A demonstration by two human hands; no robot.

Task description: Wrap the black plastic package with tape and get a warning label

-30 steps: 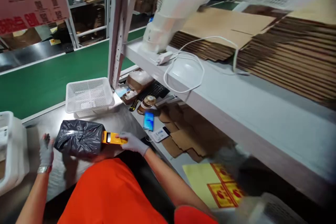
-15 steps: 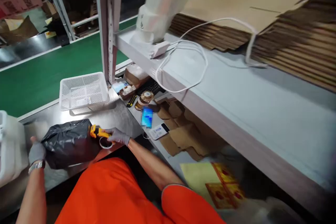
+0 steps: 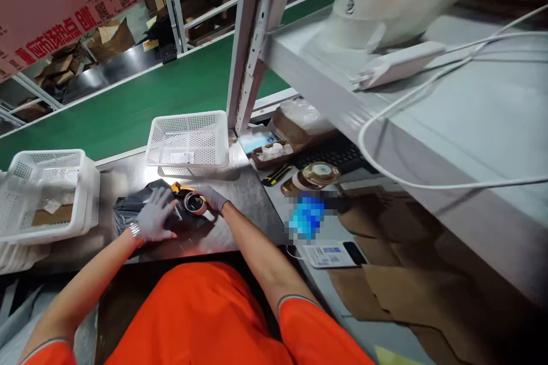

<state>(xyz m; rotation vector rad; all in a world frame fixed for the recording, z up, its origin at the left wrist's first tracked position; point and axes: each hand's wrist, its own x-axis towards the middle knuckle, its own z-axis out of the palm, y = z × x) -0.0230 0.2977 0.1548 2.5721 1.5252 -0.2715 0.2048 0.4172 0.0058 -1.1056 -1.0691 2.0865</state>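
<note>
On the metal bench lies a package wrapped in black plastic (image 3: 128,204). My left hand (image 3: 154,218), in a grey glove, rests on its near right part with fingers spread. My right hand (image 3: 213,199), gloved as well, grips a yellow tape dispenser (image 3: 181,187) at the right end of the package. The dispenser's tape roll shows its round open side toward me. The fingers of my right hand are partly hidden behind the roll. Part of the package is covered by my left hand.
A white perforated basket (image 3: 188,169) stands behind the package, and stacked white baskets (image 3: 92,194) stand at left. Beyond runs a green conveyor belt (image 3: 188,82). To the right are a tape roll (image 3: 319,174), a yellow cutter (image 3: 277,174), flat cardboard (image 3: 411,291) and a white shelf (image 3: 428,137).
My left hand has moved from the package's left end onto its right part, fingers spread. The tape dispenser stays in my right hand, now turned. The view has swung left.
</note>
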